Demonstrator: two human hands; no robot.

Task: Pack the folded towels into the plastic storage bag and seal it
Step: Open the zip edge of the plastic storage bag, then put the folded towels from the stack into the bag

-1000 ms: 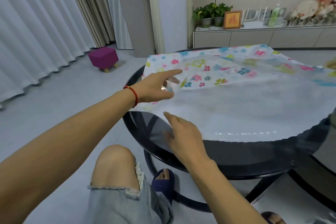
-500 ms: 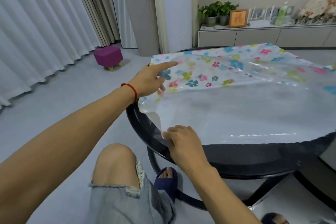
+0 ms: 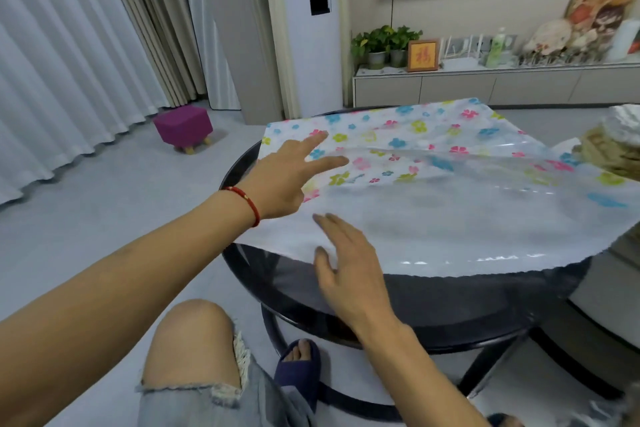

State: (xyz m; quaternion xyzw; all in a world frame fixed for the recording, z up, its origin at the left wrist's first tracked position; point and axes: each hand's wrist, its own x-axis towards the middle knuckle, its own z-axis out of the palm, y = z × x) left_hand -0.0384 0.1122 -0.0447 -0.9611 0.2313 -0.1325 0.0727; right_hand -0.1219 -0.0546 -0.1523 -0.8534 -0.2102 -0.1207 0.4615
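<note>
Bag (image 3: 450, 211) flat — under spread fingers (image 3: 329, 163)

- A small wooden picture frame (image 3: 423, 55) on the low media cabinet (image 3: 485, 87), beside potted plants (image 3: 384, 43), shows one red Chinese character on a gold ground; it appears to read 福, though the blur leaves that uncertain.
- A green bottle (image 3: 496, 49) on the same cabinet carries a label too small to read.
- The floral plastic storage bag (image 3: 433, 191) on the round table bears flower prints only; no lettering can be made out on it.
</note>
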